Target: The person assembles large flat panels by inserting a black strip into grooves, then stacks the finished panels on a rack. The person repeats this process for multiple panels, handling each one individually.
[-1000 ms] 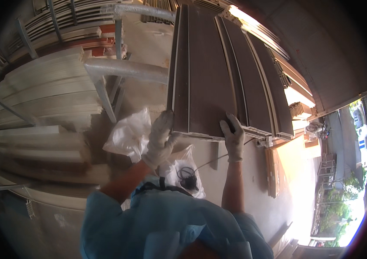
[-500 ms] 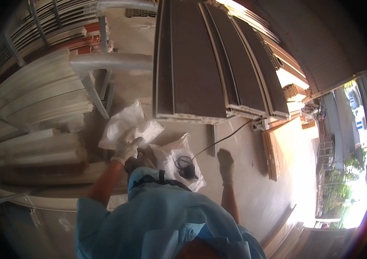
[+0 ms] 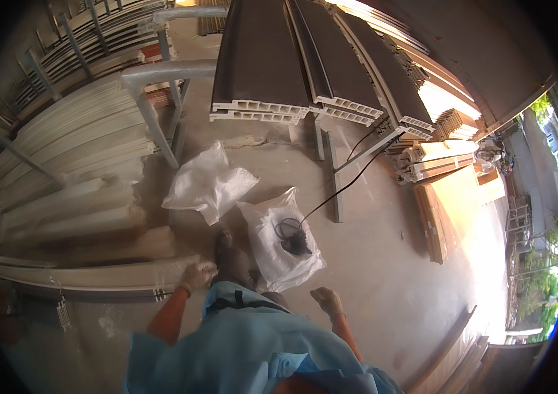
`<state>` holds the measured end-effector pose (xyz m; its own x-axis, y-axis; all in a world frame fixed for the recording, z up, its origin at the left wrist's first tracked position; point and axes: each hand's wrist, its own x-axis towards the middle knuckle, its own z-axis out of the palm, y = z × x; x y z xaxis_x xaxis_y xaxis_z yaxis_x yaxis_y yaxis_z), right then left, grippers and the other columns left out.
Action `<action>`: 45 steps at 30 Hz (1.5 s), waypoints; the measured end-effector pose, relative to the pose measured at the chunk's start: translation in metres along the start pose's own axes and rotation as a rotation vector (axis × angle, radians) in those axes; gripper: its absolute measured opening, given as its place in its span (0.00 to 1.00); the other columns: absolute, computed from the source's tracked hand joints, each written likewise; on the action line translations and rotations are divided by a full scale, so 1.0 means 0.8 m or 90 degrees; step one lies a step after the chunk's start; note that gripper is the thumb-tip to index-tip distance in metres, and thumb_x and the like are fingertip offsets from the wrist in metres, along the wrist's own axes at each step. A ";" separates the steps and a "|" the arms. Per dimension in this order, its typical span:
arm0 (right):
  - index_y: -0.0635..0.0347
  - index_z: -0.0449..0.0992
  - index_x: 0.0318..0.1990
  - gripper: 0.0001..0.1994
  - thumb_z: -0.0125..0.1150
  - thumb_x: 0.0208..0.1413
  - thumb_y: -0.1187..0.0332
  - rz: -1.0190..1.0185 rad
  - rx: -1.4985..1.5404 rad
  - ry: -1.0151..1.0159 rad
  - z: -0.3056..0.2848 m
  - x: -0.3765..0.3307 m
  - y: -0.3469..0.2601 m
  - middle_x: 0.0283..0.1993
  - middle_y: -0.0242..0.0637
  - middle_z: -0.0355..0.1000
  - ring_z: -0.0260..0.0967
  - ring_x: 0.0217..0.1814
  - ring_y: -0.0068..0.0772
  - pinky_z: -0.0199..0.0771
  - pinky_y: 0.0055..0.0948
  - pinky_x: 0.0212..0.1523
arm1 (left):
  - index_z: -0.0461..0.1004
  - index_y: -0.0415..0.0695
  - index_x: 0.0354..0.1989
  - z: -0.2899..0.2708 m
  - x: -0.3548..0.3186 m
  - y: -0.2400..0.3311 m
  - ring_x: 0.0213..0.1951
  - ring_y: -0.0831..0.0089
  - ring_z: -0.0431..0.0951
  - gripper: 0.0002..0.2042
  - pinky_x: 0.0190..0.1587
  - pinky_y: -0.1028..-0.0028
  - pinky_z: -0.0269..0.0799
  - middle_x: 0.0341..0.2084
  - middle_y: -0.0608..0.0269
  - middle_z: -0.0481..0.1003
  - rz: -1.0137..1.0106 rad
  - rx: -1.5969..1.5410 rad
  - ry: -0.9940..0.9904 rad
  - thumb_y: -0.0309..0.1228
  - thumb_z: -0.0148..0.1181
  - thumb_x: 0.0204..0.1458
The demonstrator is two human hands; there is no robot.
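My left hand (image 3: 197, 275), in a pale glove, hangs at my left side near the ends of the long light-coloured profiles. Its fingers are loosely bent and a little apart, with nothing in them. On my other side my right hand (image 3: 327, 301), gloved too, has its fingers curled in and empty, over the floor. In front of me lie two white woven sacks: a crumpled sack (image 3: 208, 180) farther off to the left and a nearer sack (image 3: 282, 262). On the nearer one rests a black corded device (image 3: 297, 241). Neither hand touches a sack.
Dark panels (image 3: 266, 59) with hollow white ends lie on a metal stand (image 3: 330, 177) ahead. A black cable (image 3: 338, 192) runs from there to the device. Racks of long profiles (image 3: 75, 138) fill the left. Flat cardboard packs (image 3: 446, 210) stand at the right.
My left hand has drawn back from near the far sack to my side. My right hand has come lower and closer to my body. The view has shifted, showing the panel ends more fully.
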<state>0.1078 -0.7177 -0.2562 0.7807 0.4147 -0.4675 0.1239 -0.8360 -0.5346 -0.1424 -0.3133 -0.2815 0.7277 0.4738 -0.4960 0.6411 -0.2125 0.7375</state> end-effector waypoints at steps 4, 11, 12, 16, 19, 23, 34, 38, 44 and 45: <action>0.63 0.82 0.42 0.18 0.65 0.57 0.54 0.063 0.105 -0.085 0.024 0.007 0.009 0.32 0.38 0.79 0.77 0.33 0.30 0.76 0.30 0.38 | 0.80 0.43 0.47 0.012 -0.079 -0.024 0.44 0.63 0.83 0.19 0.47 0.68 0.76 0.42 0.54 0.82 -0.050 0.023 0.037 0.42 0.68 0.52; 0.64 0.78 0.39 0.17 0.63 0.60 0.56 0.027 0.172 -0.292 0.083 -0.007 0.093 0.28 0.34 0.74 0.73 0.27 0.29 0.75 0.29 0.27 | 0.81 0.50 0.43 0.032 -0.200 -0.071 0.47 0.56 0.78 0.11 0.53 0.62 0.72 0.43 0.59 0.80 0.075 0.109 0.244 0.39 0.59 0.56; 0.63 0.77 0.38 0.16 0.62 0.60 0.56 -0.010 0.097 -0.329 0.092 -0.004 0.101 0.28 0.34 0.73 0.73 0.26 0.29 0.75 0.29 0.26 | 0.81 0.50 0.46 0.040 -0.230 -0.082 0.48 0.55 0.78 0.13 0.54 0.62 0.72 0.44 0.58 0.80 0.013 0.022 0.268 0.39 0.59 0.57; 0.61 0.76 0.36 0.14 0.61 0.60 0.57 0.114 0.068 -0.396 0.144 -0.005 0.086 0.26 0.32 0.71 0.71 0.24 0.28 0.73 0.29 0.24 | 0.79 0.46 0.51 0.081 -0.383 -0.154 0.46 0.54 0.79 0.22 0.50 0.62 0.72 0.43 0.51 0.80 -0.149 -0.173 0.364 0.48 0.63 0.53; 0.59 0.75 0.34 0.12 0.60 0.60 0.58 0.026 0.030 -0.435 0.208 -0.030 0.028 0.24 0.31 0.70 0.69 0.23 0.28 0.71 0.29 0.23 | 0.76 0.46 0.56 0.129 -0.530 -0.236 0.51 0.55 0.78 0.24 0.54 0.62 0.70 0.47 0.51 0.79 -0.240 -0.126 0.401 0.47 0.62 0.55; 0.56 0.74 0.31 0.11 0.58 0.61 0.59 -0.065 0.095 -0.462 0.338 -0.108 -0.073 0.22 0.30 0.68 0.68 0.21 0.28 0.69 0.29 0.21 | 0.75 0.42 0.56 0.226 -0.750 -0.297 0.54 0.55 0.76 0.25 0.58 0.64 0.69 0.52 0.48 0.77 -0.520 -0.416 0.467 0.46 0.60 0.56; 0.56 0.73 0.28 0.12 0.61 0.61 0.61 -0.270 -0.203 -0.690 0.592 -0.354 -0.300 0.23 0.28 0.68 0.64 0.21 0.21 0.64 0.24 0.22 | 0.76 0.41 0.55 0.287 -0.952 -0.420 0.47 0.69 0.81 0.21 0.49 0.70 0.74 0.43 0.55 0.82 -0.618 -0.554 0.644 0.41 0.60 0.58; 0.56 0.74 0.28 0.12 0.61 0.61 0.61 -0.225 -0.260 -0.690 0.653 -0.374 -0.344 0.24 0.30 0.70 0.65 0.21 0.23 0.67 0.27 0.22 | 0.75 0.40 0.57 0.245 -0.941 -0.505 0.47 0.67 0.80 0.21 0.49 0.70 0.74 0.46 0.57 0.80 -0.493 -0.612 0.692 0.40 0.60 0.60; 0.56 0.76 0.28 0.13 0.62 0.60 0.59 -0.147 -0.396 -0.619 0.772 -0.380 -0.423 0.22 0.33 0.72 0.70 0.22 0.27 0.71 0.28 0.23 | 0.70 0.39 0.61 0.170 -0.978 -0.588 0.50 0.56 0.78 0.25 0.54 0.61 0.72 0.53 0.50 0.75 -0.660 -0.945 0.708 0.43 0.57 0.61; 0.56 0.76 0.28 0.13 0.62 0.59 0.58 -0.152 -0.413 -0.620 0.791 -0.390 -0.439 0.22 0.34 0.72 0.71 0.22 0.28 0.71 0.28 0.24 | 0.70 0.39 0.62 0.163 -0.991 -0.594 0.51 0.54 0.77 0.25 0.55 0.59 0.72 0.55 0.49 0.73 -0.687 -1.000 0.709 0.43 0.57 0.62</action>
<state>-0.5671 -0.3260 -0.3683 -0.0626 0.4483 -0.8917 0.7074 -0.6103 -0.3565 -0.9917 -0.6995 -0.2987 -0.4283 0.1785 -0.8858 -0.4868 0.7803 0.3927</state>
